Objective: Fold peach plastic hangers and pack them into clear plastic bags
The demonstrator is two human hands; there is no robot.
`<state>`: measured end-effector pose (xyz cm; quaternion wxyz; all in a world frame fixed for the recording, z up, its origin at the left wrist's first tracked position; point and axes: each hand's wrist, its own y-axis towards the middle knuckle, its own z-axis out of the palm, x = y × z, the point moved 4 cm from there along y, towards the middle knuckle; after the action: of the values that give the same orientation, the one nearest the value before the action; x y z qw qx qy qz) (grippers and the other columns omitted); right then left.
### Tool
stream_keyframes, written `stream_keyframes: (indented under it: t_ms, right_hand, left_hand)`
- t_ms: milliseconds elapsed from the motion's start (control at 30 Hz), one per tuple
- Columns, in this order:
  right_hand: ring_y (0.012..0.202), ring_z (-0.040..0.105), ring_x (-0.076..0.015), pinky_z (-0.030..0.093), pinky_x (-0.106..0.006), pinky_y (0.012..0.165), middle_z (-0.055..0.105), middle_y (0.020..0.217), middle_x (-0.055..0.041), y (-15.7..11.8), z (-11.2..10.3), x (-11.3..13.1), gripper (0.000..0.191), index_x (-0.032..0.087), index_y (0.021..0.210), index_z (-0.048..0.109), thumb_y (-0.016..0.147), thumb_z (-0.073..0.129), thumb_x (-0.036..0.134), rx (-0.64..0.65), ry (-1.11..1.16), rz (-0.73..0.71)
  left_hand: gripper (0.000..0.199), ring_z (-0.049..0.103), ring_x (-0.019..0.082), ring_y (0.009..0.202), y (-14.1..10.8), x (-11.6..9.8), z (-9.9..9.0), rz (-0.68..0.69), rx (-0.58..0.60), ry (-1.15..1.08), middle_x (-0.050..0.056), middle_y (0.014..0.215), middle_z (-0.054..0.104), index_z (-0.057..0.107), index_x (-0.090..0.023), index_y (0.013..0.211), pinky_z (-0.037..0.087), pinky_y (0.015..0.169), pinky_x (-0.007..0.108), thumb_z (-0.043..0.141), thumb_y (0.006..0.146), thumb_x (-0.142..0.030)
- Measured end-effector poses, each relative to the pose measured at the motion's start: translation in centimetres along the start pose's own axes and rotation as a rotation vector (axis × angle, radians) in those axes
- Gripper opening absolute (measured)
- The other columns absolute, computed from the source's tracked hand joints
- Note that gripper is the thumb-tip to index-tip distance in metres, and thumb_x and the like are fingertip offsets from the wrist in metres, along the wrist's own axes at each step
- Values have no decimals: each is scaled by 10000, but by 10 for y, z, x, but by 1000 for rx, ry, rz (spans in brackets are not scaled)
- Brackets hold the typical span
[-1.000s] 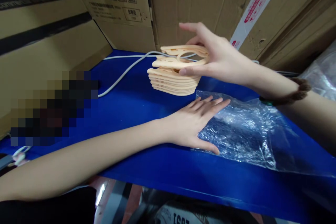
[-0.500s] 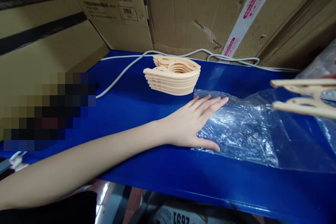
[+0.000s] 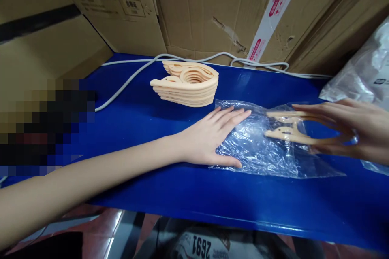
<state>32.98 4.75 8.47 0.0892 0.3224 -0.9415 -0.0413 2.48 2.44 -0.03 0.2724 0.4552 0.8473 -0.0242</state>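
My left hand [image 3: 217, 137] lies flat with fingers spread, pressing the left end of a clear plastic bag [image 3: 258, 158] onto the blue table [image 3: 170, 194]. At the right, my right hand [image 3: 361, 129] grips a beige folded plastic hanger [image 3: 299, 137] by its rounded end, thumb below and fingers above. The hanger's two narrow tips point left and overlap the bag's right part. Whether they are inside the film or over it, I cannot tell. Behind my left hand stands a neat stack of several similar beige hangers [image 3: 188, 85].
Cardboard boxes [image 3: 194, 16] wall off the back and left. A white cable [image 3: 127, 83] runs along the table's rear edge. At the far right sits a large plastic bag [image 3: 361, 68] of whitish film. A blurred-out patch [image 3: 45, 125] covers the left side.
My right hand has come into view from the right, bringing the hanger leftward over the bag. My left hand stays pressed on the bag. The whole view has shifted slightly.
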Motion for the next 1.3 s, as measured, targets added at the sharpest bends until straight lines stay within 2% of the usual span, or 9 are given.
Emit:
stream_keyframes:
  t_ms: [33, 133, 233, 333, 567, 733, 933, 1133, 1300]
  right_hand:
    - [879, 711, -294, 600, -481, 745, 768, 1148, -87, 10, 5, 7, 717, 427, 1463, 610, 836, 633, 774, 73, 30, -52]
    - [986, 726, -286, 635, -407, 754, 620, 1393, -129, 27, 19, 17, 824, 364, 1625, 398, 898, 644, 663, 90, 90, -10]
    - [1050, 719, -293, 642, -397, 825, 555, 1395, -147, 27, 33, 22, 919, 319, 1677, 255, 910, 643, 645, 35, 72, 21]
    - [1190, 669, -351, 612, -475, 934, 538, 1400, -162, 21, 40, 23, 968, 304, 1693, 175, 916, 587, 709, -19, -13, 19]
    - [1060, 707, -368, 564, -541, 920, 712, 1215, -163, 13, 39, 12, 964, 200, 1646, 329, 905, 517, 786, -2, -108, 127]
    - [1110, 688, -394, 547, -587, 913, 700, 1278, -199, 16, 42, 19, 865, 161, 1608, 405, 954, 485, 722, -2, -84, 88]
    - [1298, 643, -313, 528, -523, 1091, 628, 1480, -149, 20, 48, 23, 661, 204, 1569, 440, 1000, 575, 513, -2, 208, 0]
    - [1134, 719, -282, 571, -516, 1037, 736, 1264, -101, 24, 51, 22, 676, 256, 1569, 435, 964, 636, 481, -53, 327, 68]
    - [1022, 715, -326, 566, -588, 923, 733, 1128, -127, 23, 51, 22, 745, 203, 1546, 451, 927, 643, 568, -121, 165, 91]
  left_hand:
    - [1128, 170, 348, 1634, 0, 0, 0, 0, 4, -1, 212, 1732, 230, 168, -91, 1664, 150, 1334, 535, 583, 889, -798]
    - [1138, 129, 347, 1642, 0, 0, 0, -2, 10, 8, 206, 1746, 182, 152, -92, 1669, 141, 1335, 551, 569, 890, -808]
    - [1133, 94, 342, 1648, 0, 0, -1, -13, 15, 32, 204, 1753, 142, 164, -95, 1670, 119, 1338, 557, 575, 889, -805]
    - [1096, 45, 352, 1650, 1, -1, -3, -24, 49, 63, 191, 1760, 95, 210, -125, 1672, 101, 1335, 577, 565, 892, -808]
    - [1014, -35, 378, 1641, 0, -2, -2, -31, 153, 110, 154, 1759, -35, 208, -154, 1684, 59, 1317, 642, 513, 943, -775]
    - [1003, -54, 351, 1644, -3, -3, -2, -51, 219, 154, 113, 1766, -22, 135, -170, 1695, 27, 1317, 641, 458, 965, -777]
    - [967, 10, 355, 1649, -4, -5, -5, -29, 191, 158, 110, 1770, 83, 198, -182, 1686, 56, 1320, 636, 476, 967, -765]
    - [763, 148, 295, 1644, -8, -17, -5, 122, 148, 222, 131, 1744, 209, 305, -137, 1648, 124, 1346, 529, 463, 1056, -592]
    - [734, 213, 242, 1630, -10, -21, -4, 190, 133, 230, 137, 1728, 241, 336, -52, 1624, 184, 1348, 382, 407, 1087, -548]
